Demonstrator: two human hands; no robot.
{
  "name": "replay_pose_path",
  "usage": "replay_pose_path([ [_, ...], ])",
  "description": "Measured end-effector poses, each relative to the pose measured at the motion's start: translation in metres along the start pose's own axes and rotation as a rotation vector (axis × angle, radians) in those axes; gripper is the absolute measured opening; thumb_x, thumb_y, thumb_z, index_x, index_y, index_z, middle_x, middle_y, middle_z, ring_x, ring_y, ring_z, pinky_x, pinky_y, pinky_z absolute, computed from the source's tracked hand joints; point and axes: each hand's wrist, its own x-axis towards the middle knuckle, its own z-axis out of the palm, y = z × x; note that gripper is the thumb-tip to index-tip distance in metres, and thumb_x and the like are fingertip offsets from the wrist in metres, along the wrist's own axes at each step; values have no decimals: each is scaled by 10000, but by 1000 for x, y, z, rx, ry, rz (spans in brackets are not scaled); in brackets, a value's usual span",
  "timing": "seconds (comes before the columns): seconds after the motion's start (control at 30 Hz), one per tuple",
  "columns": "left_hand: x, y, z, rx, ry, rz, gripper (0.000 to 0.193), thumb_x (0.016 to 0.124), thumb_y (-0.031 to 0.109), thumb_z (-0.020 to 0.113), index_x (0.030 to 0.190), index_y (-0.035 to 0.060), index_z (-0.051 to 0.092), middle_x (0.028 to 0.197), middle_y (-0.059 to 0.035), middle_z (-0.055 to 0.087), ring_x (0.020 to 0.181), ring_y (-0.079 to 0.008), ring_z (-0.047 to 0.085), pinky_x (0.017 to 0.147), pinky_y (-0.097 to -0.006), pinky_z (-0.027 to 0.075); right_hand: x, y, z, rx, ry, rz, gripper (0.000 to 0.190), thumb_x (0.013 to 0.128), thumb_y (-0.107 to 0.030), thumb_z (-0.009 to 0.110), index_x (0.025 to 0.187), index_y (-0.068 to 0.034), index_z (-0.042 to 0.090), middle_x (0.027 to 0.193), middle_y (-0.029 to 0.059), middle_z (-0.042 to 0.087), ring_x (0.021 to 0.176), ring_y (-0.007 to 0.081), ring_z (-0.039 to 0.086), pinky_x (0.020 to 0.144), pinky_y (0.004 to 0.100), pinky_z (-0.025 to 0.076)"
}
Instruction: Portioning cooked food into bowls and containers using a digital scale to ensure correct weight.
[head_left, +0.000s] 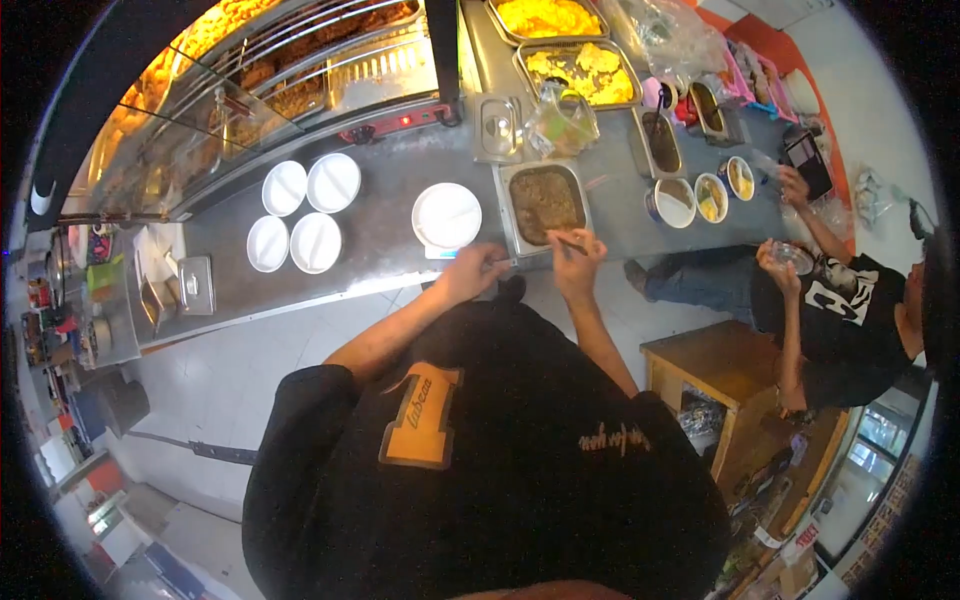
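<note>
My right hand (576, 259) is at the front edge of a steel pan (587, 214) of brown minced food (546, 201). Its fingers are closed around what looks like a thin dark utensil (574, 246), mostly hidden by the hand. My left hand (472, 274) hovers by the counter's front edge, near the pan's front left corner. Whether it touches the pan or grips anything cannot be made out. Just beyond it, a round white bowl with an inner divider (446, 216) stands on a small scale (442, 253) with a lit display.
Several white divided bowls (316, 243) stand to the left. Behind are a heated display case (397, 124), a steel lid (498, 129) and trays of yellow food (581, 73). At right, filled bowls (710, 198) stand near another person (847, 322) holding a clear lid (791, 257).
</note>
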Motion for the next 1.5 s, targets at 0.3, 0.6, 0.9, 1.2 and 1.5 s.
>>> replay_pose_path([
  [0.3,38,-44,62,-495,81,-501,298,852,224,582,968,-51,587,822,-67,618,718,-112,567,630,-254,474,-13,38,29,624,46,743,245,859,-231,575,797,-5,646,698,60,612,560,88,463,520,237,346],
  [0.6,8,-25,15,-336,-262,-438,434,815,361,614,1092,29,581,883,-42,621,751,-122,568,650,-252,452,-10,42,11,989,318,1001,268,865,-223,569,847,39,619,629,27,521,507,79,399,470,210,292],
  [0.9,-71,-78,-28,-508,-104,-670,489,816,396,592,1178,75,524,1035,-46,587,897,-143,545,750,-284,431,8,73,-11,1061,322,994,228,865,-201,571,835,19,620,624,13,505,493,72,368,450,207,256],
  [1.2,-97,-83,-35,-559,50,-765,467,834,411,570,1151,72,519,1055,-52,567,952,-160,534,770,-308,433,48,-16,-21,1152,124,810,208,872,-192,565,847,4,630,654,-16,516,550,56,379,508,199,275],
  [1.5,-108,-97,-34,-637,119,-750,421,837,396,566,1128,93,542,1030,-37,587,897,-148,553,742,-309,430,21,-46,57,604,-462,434,194,841,-233,604,783,-51,639,692,-38,567,625,55,467,570,225,314],
])
